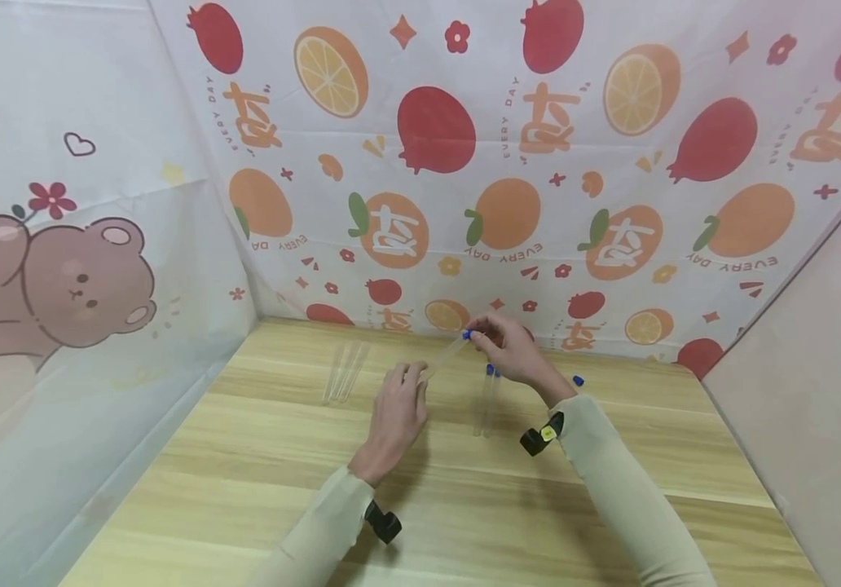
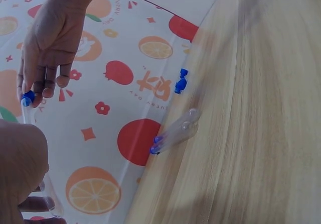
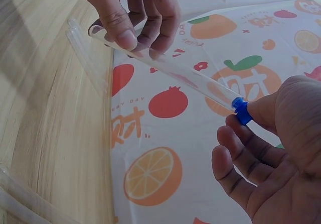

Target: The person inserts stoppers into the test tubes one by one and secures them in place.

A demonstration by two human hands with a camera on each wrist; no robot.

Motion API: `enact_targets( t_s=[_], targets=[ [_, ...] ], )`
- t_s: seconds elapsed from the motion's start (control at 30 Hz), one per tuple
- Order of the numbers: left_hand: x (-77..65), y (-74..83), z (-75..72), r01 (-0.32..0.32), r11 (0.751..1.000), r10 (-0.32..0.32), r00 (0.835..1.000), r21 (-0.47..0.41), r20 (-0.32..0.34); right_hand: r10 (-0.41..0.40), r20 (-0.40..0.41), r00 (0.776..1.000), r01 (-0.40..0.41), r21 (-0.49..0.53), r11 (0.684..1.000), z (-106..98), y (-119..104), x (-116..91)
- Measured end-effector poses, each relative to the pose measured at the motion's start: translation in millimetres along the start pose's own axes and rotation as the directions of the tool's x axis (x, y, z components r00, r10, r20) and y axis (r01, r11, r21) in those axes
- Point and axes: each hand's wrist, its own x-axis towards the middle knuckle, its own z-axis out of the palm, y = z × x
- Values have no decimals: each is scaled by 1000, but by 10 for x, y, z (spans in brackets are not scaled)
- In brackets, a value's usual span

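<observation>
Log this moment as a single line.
left hand: pinches clear tube near one end | right hand: pinches blue cap at other end | table: uncapped tubes left, capped tubes right

back sheet (image 1: 384, 155): white, printed with oranges (image 1: 508, 214) and red fruit (image 1: 437, 130), across the top
left sheet (image 1: 46, 73): pale, a printed brown bear (image 1: 83, 281) with a flower (image 1: 52, 200), left edge
right panel (image 1: 816, 367): plain, pale, lower right
tabletop (image 1: 200, 489): yellowish striped wood grain, bottom centre
light: soft

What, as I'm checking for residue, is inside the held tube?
The clear tube shows no contents, just the backdrop; parts under the left hand and blue cap can't be seen.
</observation>
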Motion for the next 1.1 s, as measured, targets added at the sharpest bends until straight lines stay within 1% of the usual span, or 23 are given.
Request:
enact_targets(
  t_s=[0.23,0.47,0.63,0.8,1.1],
  targets=[
    [-2,14,-13,2,1000,-2,1000,-14,-1,-8,-6,1000,8,6,1000,-1,-7,-8],
    [4,29,-35,9,1000,-9,1000,-6,3,3,4,1000,-3,6,1000,-14,-38,-9],
    [11,34,-41,16,1000,-16,1000,-3,18,20,15,1000,-20,2,1000,-23,-41,-12],
    [10,39,-38,-1,1000,1,1000,3,29,40,15,999,-40,-2,999,-23,-21,-25],
    [-5,58,-36,-17,1000,17,999,1,31,40,8,999,-40,1,999,-13,-10,-54]
  ],
)
